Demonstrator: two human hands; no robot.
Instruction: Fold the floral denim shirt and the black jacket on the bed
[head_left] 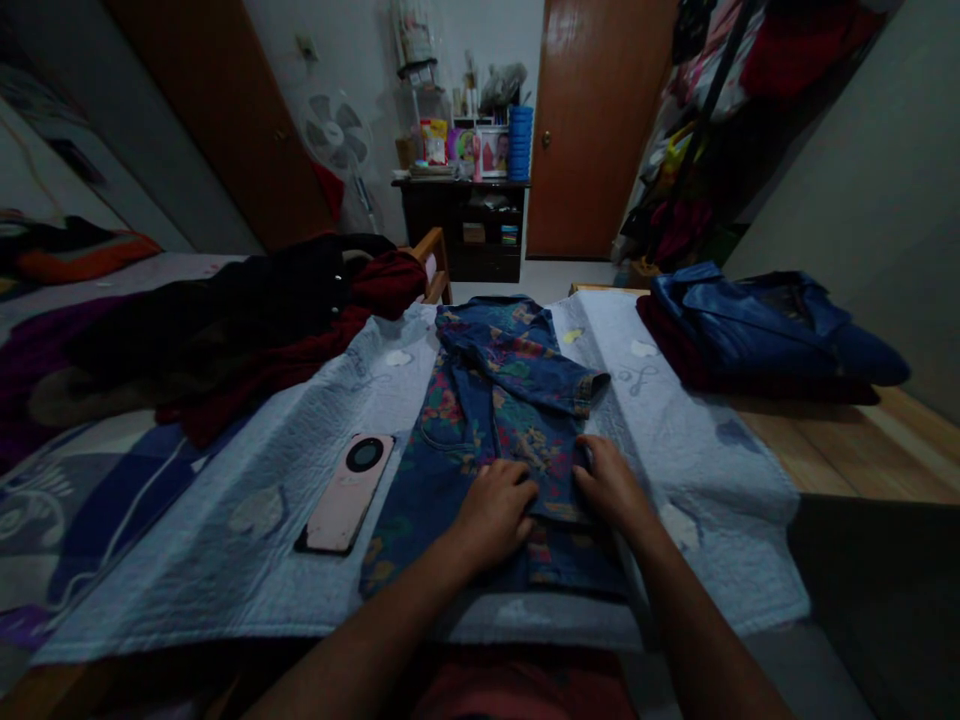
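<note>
While the floral denim garment [431,495] is being supported along its length by the pale quilted cloth [240,595] over the desk [862,450], its near half is being touched by both hands. The left hand [491,510] is being rested on the lower front, fingers curled and drawn fairly close together; whether any fabric is being pinched cannot be told. The right hand [611,485] is being held at the right edge, thumb and fingertips a narrow space apart; whether a layer is being gripped between them cannot be told either.

Handling, as judged: moderate weight, soft but firm-bodied, stiffer at seams and cuff, neither slippery nor fragile. Creases are probably being held by the thickness of the denim. The best hold is being offered by the side edges and the near hem, several layers taken together; by the loose sleeve [536,375] alone, the layers would likely be dragged askew.

Surroundings: the left side is being narrowed by a pink phone [351,497], lying just beside the garment, camera ring upward. Farther left, space is being taken up by heaped dark clothes [247,300]. At far right, folded blue denim [772,335] is being borne by dark red fabric [679,350], well apart from both hands.
</note>
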